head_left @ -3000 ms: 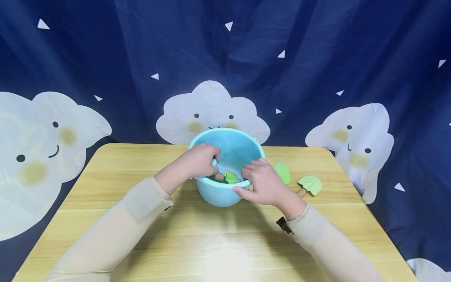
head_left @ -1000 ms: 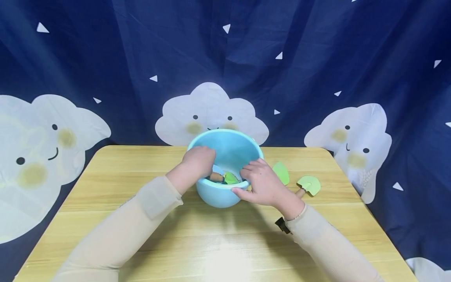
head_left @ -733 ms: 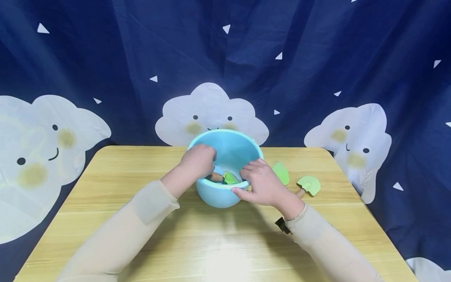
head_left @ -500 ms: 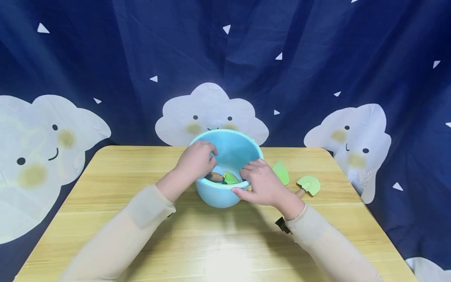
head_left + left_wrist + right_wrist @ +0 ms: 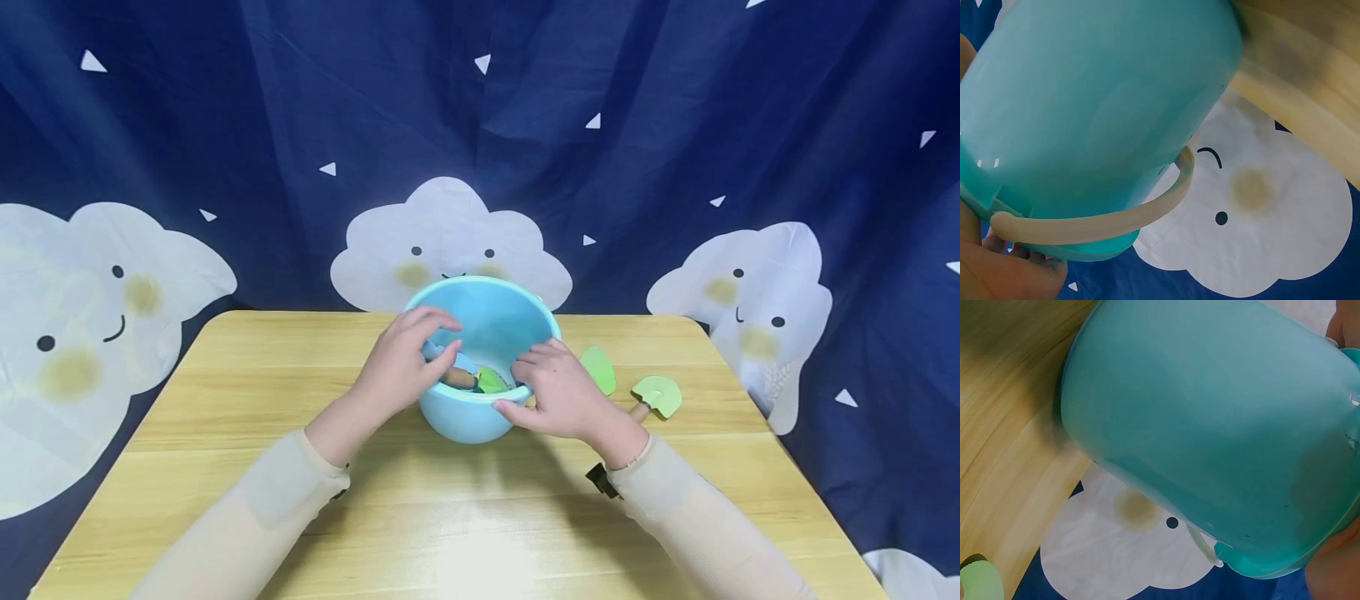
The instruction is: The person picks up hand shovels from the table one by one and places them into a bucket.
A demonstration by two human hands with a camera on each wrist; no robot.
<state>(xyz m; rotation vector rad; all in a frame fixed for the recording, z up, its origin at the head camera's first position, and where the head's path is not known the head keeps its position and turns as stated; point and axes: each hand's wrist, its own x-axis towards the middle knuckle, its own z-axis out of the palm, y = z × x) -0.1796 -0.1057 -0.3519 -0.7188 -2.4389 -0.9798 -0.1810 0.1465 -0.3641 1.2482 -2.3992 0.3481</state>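
Left hand (image 5: 401, 360): spread, thumb and fingers well apart, at the left side of the blue bucket (image 5: 468, 422); cannot tell whether the fingertips touch its rim. Right hand (image 5: 558, 387): pinching the rim at the near right, fingers over the inside, thumb along the outside. Bucket stands on the worktop (image 5: 225, 400), between the two hands, mouth upward

Contents, low in the bucket: a wooden handle (image 5: 459, 378) lying crosswise, a green blade (image 5: 491, 381) at its right end, and a light blue piece (image 5: 465, 363) just behind; lower parts hidden by the near wall. Pale carrying handle (image 5: 1097, 225) hangs along the bucket's outer side, seen from the left wrist

Right of the bucket, on the worktop: a green leaf-shaped piece (image 5: 598, 369), partly behind the right hand, and a pale green shovel (image 5: 660, 395) near it, wooden grip partly covered. Behind all, dark blue cloth (image 5: 450, 100) with white clouds
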